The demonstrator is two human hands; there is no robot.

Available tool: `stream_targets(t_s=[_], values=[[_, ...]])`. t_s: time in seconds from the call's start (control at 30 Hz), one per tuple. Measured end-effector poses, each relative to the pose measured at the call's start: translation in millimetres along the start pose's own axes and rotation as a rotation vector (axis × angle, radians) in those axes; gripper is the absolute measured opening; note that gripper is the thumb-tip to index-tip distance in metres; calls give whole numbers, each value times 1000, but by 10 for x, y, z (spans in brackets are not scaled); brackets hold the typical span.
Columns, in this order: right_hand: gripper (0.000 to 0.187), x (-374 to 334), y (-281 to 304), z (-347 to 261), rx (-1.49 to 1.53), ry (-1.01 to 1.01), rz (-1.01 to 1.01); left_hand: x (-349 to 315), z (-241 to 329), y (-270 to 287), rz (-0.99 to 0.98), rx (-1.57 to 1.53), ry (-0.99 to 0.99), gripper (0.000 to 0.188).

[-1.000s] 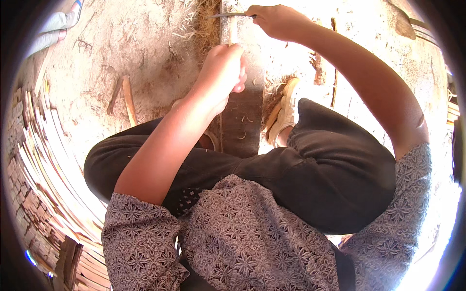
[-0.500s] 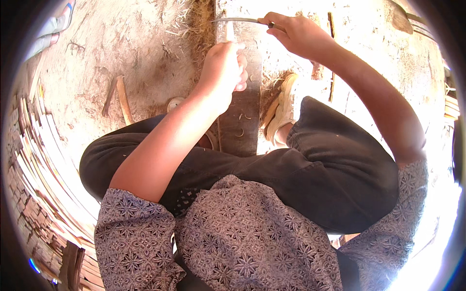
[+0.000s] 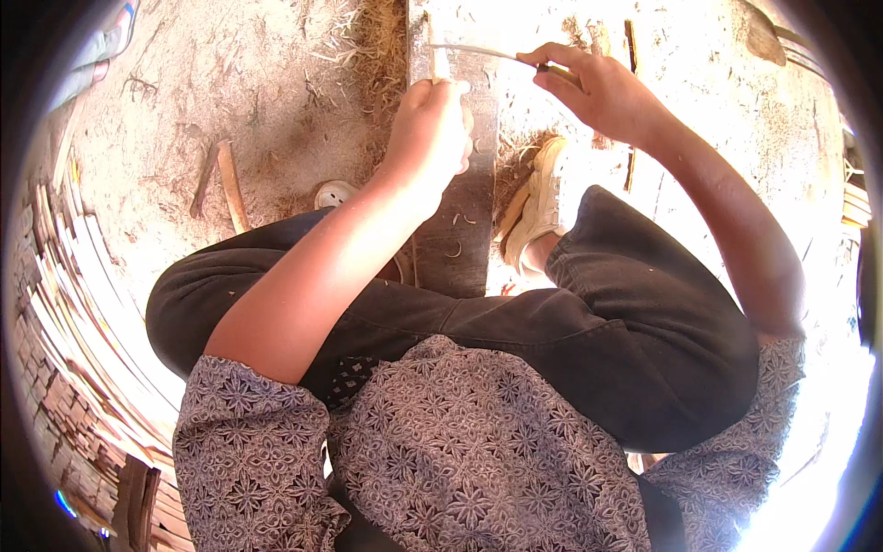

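Observation:
Over the far part of a wooden plank, my left hand is closed round a pale wooden stick, whose end sticks out past my thumb. My right hand grips the dark handle of a knife. Its thin, slightly curved blade points left, and the tip lies over or against the stick; I cannot tell whether they touch. Most of the stick is hidden inside my left fist.
Shavings lie along the plank's left edge. A loose wooden piece is on the ground at left, with many split strips stacked beyond it. My shoe stands right of the plank. Another person's foot shows at upper left.
My right hand and the knife have moved right and a little nearer to me, so less of the blade crosses the stick. The left hand has barely shifted.

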State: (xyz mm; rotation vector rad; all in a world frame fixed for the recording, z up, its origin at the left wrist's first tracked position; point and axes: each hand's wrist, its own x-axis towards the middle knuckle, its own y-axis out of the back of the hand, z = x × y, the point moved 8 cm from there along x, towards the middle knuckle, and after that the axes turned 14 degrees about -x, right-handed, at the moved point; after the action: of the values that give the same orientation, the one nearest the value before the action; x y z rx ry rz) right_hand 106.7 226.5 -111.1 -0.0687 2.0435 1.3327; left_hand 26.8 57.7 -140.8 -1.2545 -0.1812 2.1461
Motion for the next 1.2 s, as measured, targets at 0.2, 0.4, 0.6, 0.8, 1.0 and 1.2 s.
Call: stream_targets(t_s=[0.2,0.4,0.6,0.8,1.0,1.2], values=[[32,295,-69,30,-175,121,294,96,-146,-9,9,133,-92,34],[38,633,-36,-2,-322,84,290,182,-186,113,36,286,-139,34],[33,480,-7,-22,-201,155,347,24,-95,-44,25,55,-73,30],[32,224,-25,53,-186,165,354,4,-91,-44,43,25,-58,34],[31,715,33,5,-260,29,152,-14,-59,-74,49,112,-47,35],[32,809,172,-211,-318,16,118,255,-213,114,77,393,-209,30]])
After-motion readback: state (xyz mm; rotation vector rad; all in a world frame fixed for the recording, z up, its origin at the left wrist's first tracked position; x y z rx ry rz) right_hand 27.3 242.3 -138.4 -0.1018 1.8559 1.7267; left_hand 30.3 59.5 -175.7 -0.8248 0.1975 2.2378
